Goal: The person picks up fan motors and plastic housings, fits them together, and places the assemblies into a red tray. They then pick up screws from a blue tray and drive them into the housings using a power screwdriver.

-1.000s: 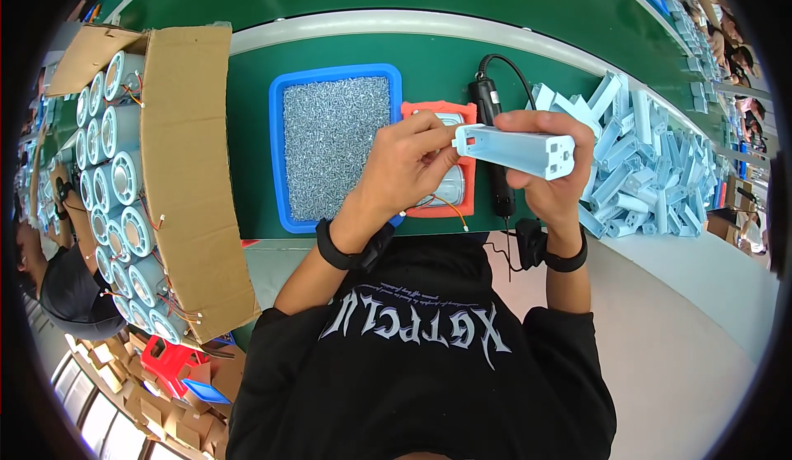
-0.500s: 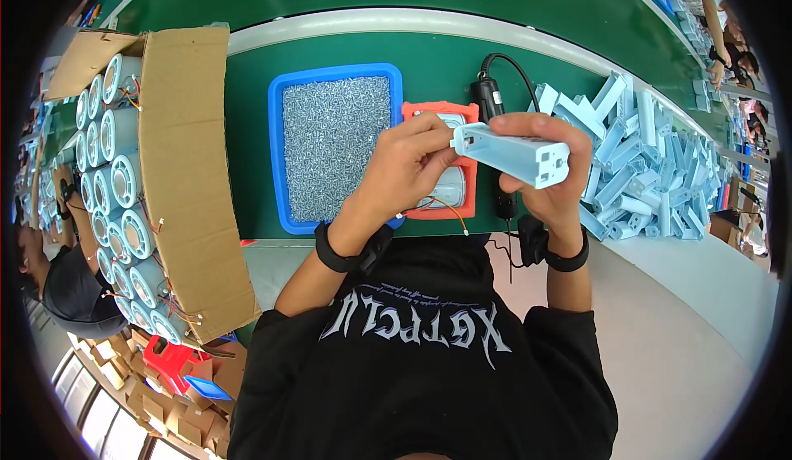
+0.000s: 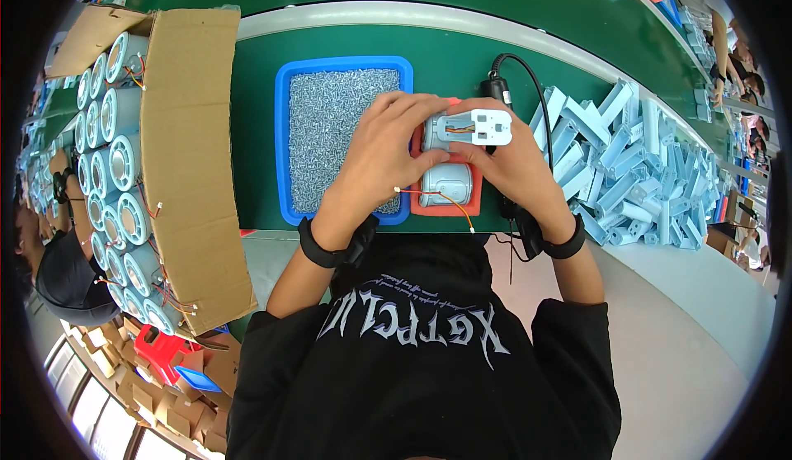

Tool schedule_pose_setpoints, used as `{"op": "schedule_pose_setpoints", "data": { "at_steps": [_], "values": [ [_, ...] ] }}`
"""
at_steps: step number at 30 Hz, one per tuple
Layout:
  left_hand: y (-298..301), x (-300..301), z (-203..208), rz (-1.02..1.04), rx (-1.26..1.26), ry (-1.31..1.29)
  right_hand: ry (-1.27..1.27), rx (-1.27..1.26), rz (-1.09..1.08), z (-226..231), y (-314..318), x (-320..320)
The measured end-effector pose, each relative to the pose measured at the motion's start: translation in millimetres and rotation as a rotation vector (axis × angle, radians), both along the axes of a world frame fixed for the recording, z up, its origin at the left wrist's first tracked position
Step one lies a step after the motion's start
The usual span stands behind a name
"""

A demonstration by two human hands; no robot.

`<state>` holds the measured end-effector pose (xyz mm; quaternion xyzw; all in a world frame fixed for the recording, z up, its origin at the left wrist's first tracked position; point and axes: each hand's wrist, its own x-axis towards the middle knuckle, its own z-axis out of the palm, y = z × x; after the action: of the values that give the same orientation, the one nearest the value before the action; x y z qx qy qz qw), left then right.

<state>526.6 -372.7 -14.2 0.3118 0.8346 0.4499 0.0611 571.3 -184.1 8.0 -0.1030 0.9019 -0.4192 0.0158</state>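
Observation:
A light-blue plastic handle housing sits at the far light-blue cylindrical unit in the red fixture, its slotted end toward me. Coloured wires show inside it. My left hand is closed around its left end, fingers on the far side and thumb on the near side. From the right, my right hand grips the same housing, its fingers partly hidden behind it. Nearer to me in the fixture lies a second cylindrical unit, with a thin wire and a small white connector trailing out. My hands hide most of the far unit.
Left of the fixture is a blue tray full of small screws. A cardboard box of cylindrical units stands further left. A black corded electric screwdriver lies right of the fixture, beside a heap of light-blue housings.
The handle housing, tilted up in my hands before, has been lowered onto the far unit and turned. My left hand has moved from its end to wrap around it. The view has shifted slightly.

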Motion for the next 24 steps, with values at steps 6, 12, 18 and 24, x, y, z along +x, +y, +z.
{"op": "schedule_pose_setpoints", "data": {
  "at_steps": [6,12,18,24],
  "values": [
    [2.4,2.0,-0.8,0.029,0.027,-0.007,-0.031,0.215,-0.002,8.8,-0.1,-2.1],
    [6.8,2.6,-6.3,0.049,0.060,-0.003,-0.007,0.239,0.040,23.2,-7.0,-9.0],
    [8.5,3.0,-6.9,0.059,0.072,-0.071,0.030,0.301,0.076,22.0,-6.9,-7.5],
    [8.1,3.6,-3.0,0.102,0.059,-0.103,0.133,0.178,0.118,1.6,-4.5,-16.2]
  ]
}}
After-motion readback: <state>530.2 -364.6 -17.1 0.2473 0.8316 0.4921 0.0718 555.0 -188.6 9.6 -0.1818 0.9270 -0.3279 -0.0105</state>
